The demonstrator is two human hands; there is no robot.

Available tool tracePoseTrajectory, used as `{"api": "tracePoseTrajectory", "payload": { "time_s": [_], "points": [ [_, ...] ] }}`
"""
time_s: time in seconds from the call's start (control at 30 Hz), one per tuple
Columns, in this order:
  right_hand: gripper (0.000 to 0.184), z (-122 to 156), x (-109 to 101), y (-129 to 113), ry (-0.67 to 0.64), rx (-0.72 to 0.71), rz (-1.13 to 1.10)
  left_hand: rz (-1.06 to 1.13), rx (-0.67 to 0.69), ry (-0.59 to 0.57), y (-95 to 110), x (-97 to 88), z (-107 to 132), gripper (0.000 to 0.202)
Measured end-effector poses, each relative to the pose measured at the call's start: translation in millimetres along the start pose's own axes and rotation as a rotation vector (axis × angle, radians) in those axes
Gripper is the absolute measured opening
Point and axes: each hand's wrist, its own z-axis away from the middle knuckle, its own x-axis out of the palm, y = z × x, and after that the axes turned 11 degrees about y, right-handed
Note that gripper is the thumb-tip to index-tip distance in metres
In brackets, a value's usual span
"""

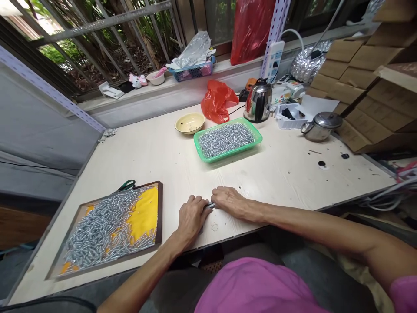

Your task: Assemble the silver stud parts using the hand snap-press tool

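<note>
Both my hands meet close to the table's front edge. The fingers of my left hand (193, 214) are curled round one end of a few small silvery metal pins (211, 204). My right hand (230, 201) grips the other end, so only a short stretch of metal shows between the hands. To the left lies a wood-framed tray (159, 213) with a yellow lining, heaped with small silvery metal pieces (100, 230). Beyond my hands stands a green plastic basket (228, 154) filled with similar silvery pieces (226, 138).
Green-handled scissors (127, 185) lie behind the tray. Farther back are a cream enamel bowl (190, 123), a red plastic bag (217, 102), a steel kettle (258, 102), a white box (291, 117) and a lidded metal pot (321, 127). Cardboard boxes (371, 104) are stacked at the right.
</note>
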Motion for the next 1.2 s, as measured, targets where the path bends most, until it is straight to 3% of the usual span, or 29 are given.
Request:
{"api": "tracePoseTrajectory", "payload": {
  "time_s": [0.1, 0.2, 0.3, 0.47, 0.63, 0.73, 0.83, 1.0, 1.1, 1.2],
  "points": [
    [0.012, -1, -5, 5, 0.036, 0.024, 0.028, -0.005, -0.001, 0.035, 1, 1.8, 3, 0.030],
    [0.041, -5, -14, 20, 0.013, -0.039, -0.033, 0.028, -0.004, 0.172, 6, 11.2, 16, 0.042],
    [0.038, -14, -20, 32, -0.042, -0.085, -0.077, 0.080, 0.038, 0.290, 18, 23.6, 32, 0.037],
    [0.011, -28, -9, 18, -0.003, -0.030, 0.122, 0.197, 0.093, 0.283, 40, 33.7, 45, 0.038],
    [0.015, -47, -2, 20, 0.016, -0.136, 0.229, 0.294, 0.068, 0.264, 49, 34.4, 49, 0.033],
    [0.016, -57, -5, 22, 0.011, -0.093, 0.269, 0.328, 0.043, 0.278, 51, 32.7, 51, 0.032],
    [0.016, -62, -3, 0, 0.016, -0.168, 0.264, 0.383, 0.047, 0.269, 53, 32.7, 52, 0.034],
    [0.013, -63, 13, -57, -0.055, -0.605, 0.130, 0.400, -0.025, 0.204, 52, 43.6, 59, 0.031],
    [0.014, -62, 19, -74, -0.061, -0.695, 0.119, 0.404, -0.060, 0.168, 52, 50.8, 65, 0.034],
    [0.012, -61, 17, -84, -0.014, -0.696, -0.017, 0.447, -0.076, 0.141, 54, 54.6, 69, 0.042]
  ]
}}
